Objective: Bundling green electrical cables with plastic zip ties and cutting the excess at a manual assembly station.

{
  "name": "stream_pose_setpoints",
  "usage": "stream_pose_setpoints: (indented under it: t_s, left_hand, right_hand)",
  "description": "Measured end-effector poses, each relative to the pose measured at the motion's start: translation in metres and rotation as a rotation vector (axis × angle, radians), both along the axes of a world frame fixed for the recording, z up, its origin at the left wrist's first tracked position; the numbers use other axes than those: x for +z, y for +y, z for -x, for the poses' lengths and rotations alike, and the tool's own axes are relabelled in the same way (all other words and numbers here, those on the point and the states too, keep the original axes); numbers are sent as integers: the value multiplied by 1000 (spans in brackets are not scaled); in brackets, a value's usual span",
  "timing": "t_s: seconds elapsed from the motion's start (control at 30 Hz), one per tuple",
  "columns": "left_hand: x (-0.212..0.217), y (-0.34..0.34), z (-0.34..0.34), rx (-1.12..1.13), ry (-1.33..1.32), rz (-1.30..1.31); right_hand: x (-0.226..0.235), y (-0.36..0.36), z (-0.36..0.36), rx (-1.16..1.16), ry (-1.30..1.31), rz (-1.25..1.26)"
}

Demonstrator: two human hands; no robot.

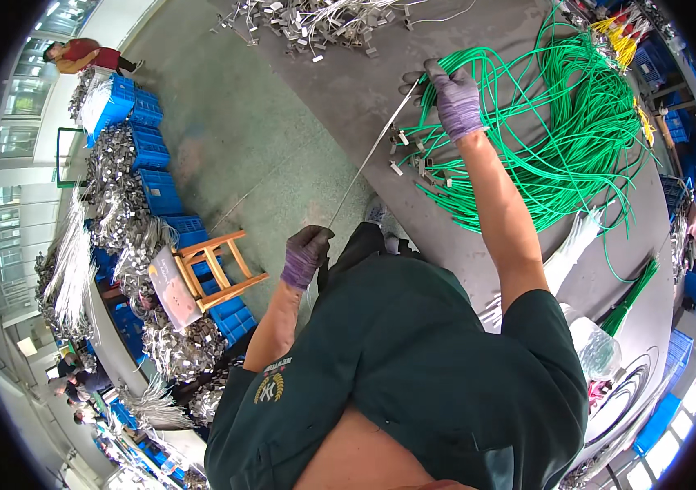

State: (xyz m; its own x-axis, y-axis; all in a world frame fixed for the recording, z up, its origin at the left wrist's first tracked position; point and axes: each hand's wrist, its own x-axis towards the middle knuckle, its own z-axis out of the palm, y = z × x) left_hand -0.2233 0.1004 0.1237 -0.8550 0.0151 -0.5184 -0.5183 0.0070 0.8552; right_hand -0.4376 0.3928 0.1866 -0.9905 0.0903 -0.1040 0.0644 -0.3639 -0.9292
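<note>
Across the middle of the frame a thin pale wire [372, 151] runs taut from the gloved left hand [305, 255], fisted shut on its lower end, up to the gloved right hand [454, 100], pinching its top beside the heap of green cables [560, 122] on the grey counter [348, 90]. It looks light, springy and slick, likely best gripped near its ends.

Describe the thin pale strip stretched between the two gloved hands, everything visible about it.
The strip is a thin, pale, whitish-grey band, probably plastic or wire, pulled taut in a straight diagonal line. Its upper end is pinched by the right hand over the green cable bundle; its lower end is gripped by the left hand. Both hands wear purple-grey gloves.
</note>
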Motion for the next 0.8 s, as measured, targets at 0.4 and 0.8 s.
stream_pose_setpoints:
  t_s: [0.4,0.8]
  left_hand:
    - [-3,-5,-2,20,-40,-14]
    - [-7,-4,-1,-8,-8,5]
  right_hand:
    - [-6,-9,-4,-26,-7,90]
    - [-20,-8,-4,31,-60,13]
